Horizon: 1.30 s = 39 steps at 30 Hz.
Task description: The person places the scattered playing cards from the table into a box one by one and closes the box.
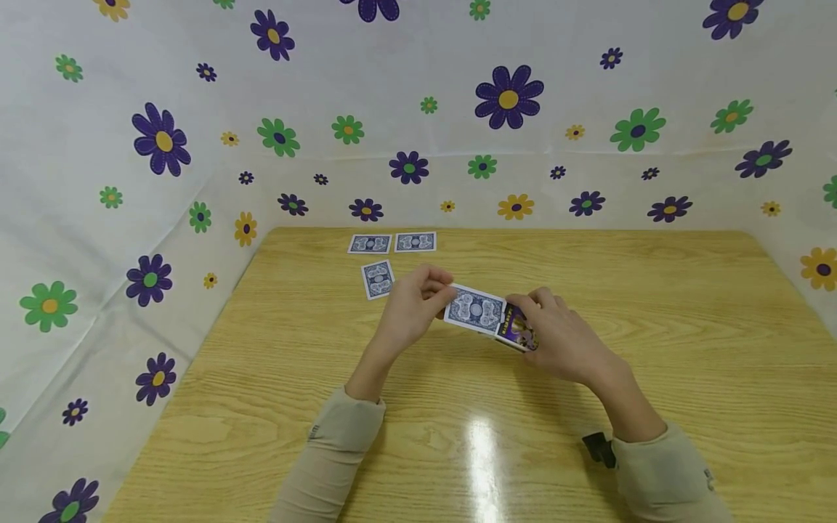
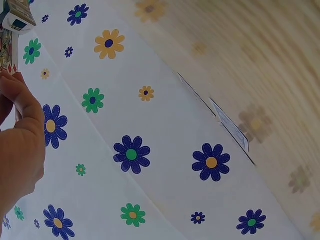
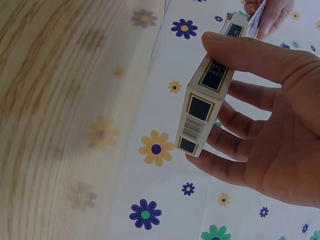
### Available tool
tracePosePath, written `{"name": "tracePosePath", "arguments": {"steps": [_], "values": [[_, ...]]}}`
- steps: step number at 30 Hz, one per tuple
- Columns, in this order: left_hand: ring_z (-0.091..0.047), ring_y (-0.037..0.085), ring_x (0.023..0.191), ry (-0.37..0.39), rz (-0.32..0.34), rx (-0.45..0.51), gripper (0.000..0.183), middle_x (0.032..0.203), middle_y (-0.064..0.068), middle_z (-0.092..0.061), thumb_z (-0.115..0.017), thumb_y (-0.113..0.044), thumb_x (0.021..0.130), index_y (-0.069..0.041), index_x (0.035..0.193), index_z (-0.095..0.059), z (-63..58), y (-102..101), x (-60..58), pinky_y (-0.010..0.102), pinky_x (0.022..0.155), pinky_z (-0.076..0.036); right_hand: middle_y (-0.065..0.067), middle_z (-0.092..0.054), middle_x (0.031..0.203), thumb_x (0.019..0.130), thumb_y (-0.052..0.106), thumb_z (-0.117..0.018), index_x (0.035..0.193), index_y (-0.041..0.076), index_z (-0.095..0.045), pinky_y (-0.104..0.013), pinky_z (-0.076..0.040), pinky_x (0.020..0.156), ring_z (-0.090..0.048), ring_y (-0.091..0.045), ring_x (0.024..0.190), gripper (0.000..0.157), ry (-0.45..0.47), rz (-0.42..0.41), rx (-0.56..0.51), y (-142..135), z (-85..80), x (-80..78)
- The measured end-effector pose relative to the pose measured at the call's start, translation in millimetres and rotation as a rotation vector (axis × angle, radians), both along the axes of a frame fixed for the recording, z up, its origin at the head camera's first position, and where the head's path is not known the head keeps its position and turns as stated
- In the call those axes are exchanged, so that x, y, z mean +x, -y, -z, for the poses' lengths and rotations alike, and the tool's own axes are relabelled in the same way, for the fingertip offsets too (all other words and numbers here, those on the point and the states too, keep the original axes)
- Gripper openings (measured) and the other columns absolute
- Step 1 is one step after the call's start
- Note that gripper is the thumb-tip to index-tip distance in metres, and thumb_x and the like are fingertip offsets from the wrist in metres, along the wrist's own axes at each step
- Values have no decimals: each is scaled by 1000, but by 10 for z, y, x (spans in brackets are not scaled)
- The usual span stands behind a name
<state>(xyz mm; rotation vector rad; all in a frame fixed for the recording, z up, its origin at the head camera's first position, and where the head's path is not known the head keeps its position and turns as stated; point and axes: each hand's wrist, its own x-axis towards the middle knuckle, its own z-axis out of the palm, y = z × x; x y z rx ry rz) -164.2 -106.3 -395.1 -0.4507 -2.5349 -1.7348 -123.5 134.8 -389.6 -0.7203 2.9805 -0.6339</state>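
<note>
My left hand pinches the left end of a blue-backed playing card above the table. The card's other end meets the mouth of a card box, which my right hand grips between thumb and fingers. In the right wrist view, the box shows its pale end with a barcode, the thumb lying along one narrow side. At the left edge of the left wrist view, a red-marked card face shows above the left fingers. How many cards the left hand holds, I cannot tell.
Two playing cards lie face down side by side near the back of the wooden table. A third card lies face down in front of them, slightly turned. Flower-patterned cloth hangs behind and at the sides.
</note>
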Motion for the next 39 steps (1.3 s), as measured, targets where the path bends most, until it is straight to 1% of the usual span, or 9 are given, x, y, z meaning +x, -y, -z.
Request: {"name": "tracePosePath", "arguments": {"steps": [7, 9, 13, 15, 23, 27, 30, 33, 39], "values": [[-63, 17, 69, -41, 9, -14, 11, 87, 9, -70, -66, -6, 93, -1, 103, -67, -7, -1, 8, 50, 67, -58, -22, -48, 128, 73, 3, -83, 146, 7, -45, -52, -50, 86, -52, -37, 109, 82, 7, -14, -3, -6, 3, -1], [-62, 17, 67, -52, 10, -24, 11, 86, 9, -70, -66, -6, 94, -1, 104, -67, -4, -8, 9, 47, 65, -57, -21, -48, 128, 73, 3, -83, 146, 7, -45, -52, -50, 87, -52, -37, 109, 81, 12, -19, -3, -4, 3, -4], [-62, 16, 68, -65, 26, -66, 17, 88, 8, -70, -64, -8, 95, -1, 110, -69, 4, -33, 11, 31, 59, -55, -21, -49, 128, 74, 3, -83, 146, 6, -46, -52, -50, 88, -52, -36, 109, 81, 22, -27, -2, -2, 1, -7], [-62, 16, 69, -70, 42, -82, 21, 90, 8, -71, -63, -8, 96, -1, 114, -69, 5, -48, 17, 27, 58, -54, -21, -49, 128, 74, 3, -82, 146, 6, -45, -52, -50, 88, -52, -36, 110, 81, 23, -28, 0, -4, -1, -7], [-61, 16, 70, -71, 126, -129, 32, 88, 9, -69, -57, -6, 98, -1, 129, -63, -11, -119, 78, 25, 58, -53, -22, -48, 130, 74, 4, -83, 146, 5, -44, -55, -50, 89, -52, -38, 111, 82, 25, -18, 5, -12, -7, -20], [-63, 23, 72, -65, 150, -151, 35, 89, 9, -68, -54, -6, 99, -2, 133, -60, -36, -156, 118, 24, 58, -52, -22, -48, 130, 74, 5, -83, 146, 5, -44, -55, -50, 89, -52, -38, 110, 82, 26, -15, 5, -10, -13, -25], [-65, 28, 74, -64, 148, -140, 35, 91, 10, -68, -54, -5, 99, -1, 134, -58, -37, -183, 137, 24, 58, -52, -22, -48, 129, 73, 4, -84, 146, 5, -45, -54, -50, 89, -53, -37, 109, 83, 24, -15, 2, -12, -17, -25], [-65, 28, 74, -53, 128, -94, 33, 91, 12, -68, -56, -4, 98, 1, 131, -59, -16, -216, 145, 24, 58, -53, -22, -48, 129, 72, 5, -85, 145, 5, -45, -53, -50, 89, -53, -37, 109, 83, 24, -14, -3, -16, -21, -22], [-64, 21, 69, -23, 88, 30, 22, 90, 16, -69, -60, -2, 95, 3, 116, -65, 34, -290, 169, 25, 58, -55, -23, -47, 130, 72, 5, -85, 145, 4, -44, -53, -51, 87, -52, -37, 110, 83, 26, -6, -15, -29, -29, -11]]}}
